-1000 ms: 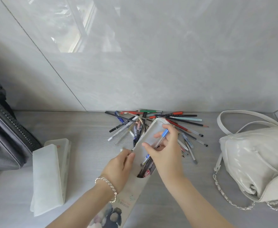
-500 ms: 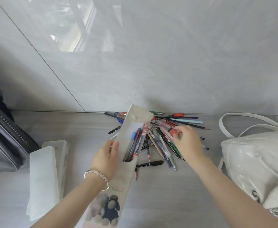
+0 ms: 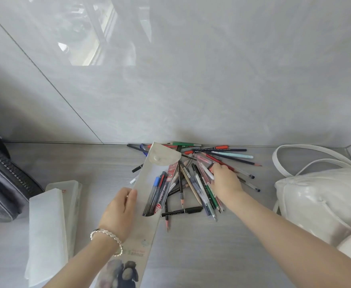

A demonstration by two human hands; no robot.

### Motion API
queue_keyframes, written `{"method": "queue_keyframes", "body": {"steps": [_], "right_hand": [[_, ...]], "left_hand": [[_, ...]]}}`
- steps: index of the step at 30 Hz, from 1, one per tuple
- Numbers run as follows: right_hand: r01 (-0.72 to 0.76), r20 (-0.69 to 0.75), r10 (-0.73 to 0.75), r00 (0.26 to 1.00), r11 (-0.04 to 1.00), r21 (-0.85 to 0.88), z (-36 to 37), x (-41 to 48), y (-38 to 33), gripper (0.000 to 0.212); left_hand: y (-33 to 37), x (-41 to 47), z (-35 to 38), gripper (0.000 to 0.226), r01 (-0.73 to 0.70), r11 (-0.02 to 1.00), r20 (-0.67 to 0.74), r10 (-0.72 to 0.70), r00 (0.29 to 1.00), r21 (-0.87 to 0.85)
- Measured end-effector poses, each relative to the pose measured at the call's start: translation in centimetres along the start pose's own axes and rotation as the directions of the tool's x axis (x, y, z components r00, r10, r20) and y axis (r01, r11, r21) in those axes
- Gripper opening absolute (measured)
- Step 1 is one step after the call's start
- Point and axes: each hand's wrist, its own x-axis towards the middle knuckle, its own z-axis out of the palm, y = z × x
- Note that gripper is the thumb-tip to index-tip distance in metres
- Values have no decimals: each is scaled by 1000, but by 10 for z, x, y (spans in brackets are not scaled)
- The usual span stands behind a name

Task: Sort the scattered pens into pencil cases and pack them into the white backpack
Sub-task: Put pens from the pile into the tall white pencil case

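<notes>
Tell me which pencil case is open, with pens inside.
The long case the left hand holds: flap raised, pens visible inside. The frosted cases lie flat at left.

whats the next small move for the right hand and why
Probably pinch one off the loose pile under the right hand and bring it to the pencil case mouth: the left hand holds the case tilted, flap open, with only a few pens inside, and many lie loose.
</notes>
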Motion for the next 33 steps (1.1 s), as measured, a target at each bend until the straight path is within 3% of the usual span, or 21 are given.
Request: {"method": "queue_keyframes", "body": {"steps": [4, 6, 8, 10, 13, 15, 22, 25, 27, 29, 31, 33], "right_hand": [[-32, -1, 34, 999, 959, 282, -2, 0, 4, 47], [-42, 1, 45, 999, 942, 332, -7, 0, 8, 39], [8, -6, -6, 1000, 955, 295, -13, -2, 12, 20], [195, 15, -199, 980, 973, 123, -20, -6, 19, 10], [530, 222, -493, 841, 833, -157, -25, -11, 31, 21], [663, 351, -571, 742, 701, -263, -22, -11, 38, 26], [790, 521, -594, 613, 483, -379, -16, -1, 39, 14], [870, 566, -665, 487, 312, -382, -19, 3, 42, 19], [894, 470, -789, 396, 216, -392, -19, 2, 47, 29], [896, 342, -867, 362, 222, -386, -19, 0, 54, 34], [886, 107, -913, 394, 347, -307, -22, -10, 49, 21], [844, -259, -840, 477, 520, -130, -33, -26, 31, 8]], "left_hand": [[2, -1, -2, 29, -2, 1000, 3, 2, 1000, 3], [3, -2, -3, 30, -3, 1000, 3, 3, 1000, 5], [2, -2, -5, 30, -5, 1000, 4, 5, 1000, 9], [1, -3, -6, 30, -3, 1000, 7, 3, 1000, 19], [-1, -3, -6, 30, -6, 999, 8, 6, 1000, 42], [-2, -4, -6, 30, -8, 999, 8, 7, 1000, 50], [0, -9, -5, 30, 6, 999, 18, -7, 1000, 40], [4, -10, -3, 30, 12, 999, 32, -13, 999, 51], [7, -10, -2, 30, 8, 999, 34, -10, 999, 53], [9, -10, -2, 30, 3, 999, 26, -4, 1000, 42], [10, -10, -3, 29, -2, 999, 23, 1, 1000, 44], [13, -9, -3, 28, -15, 999, 29, 14, 999, 45]]}}
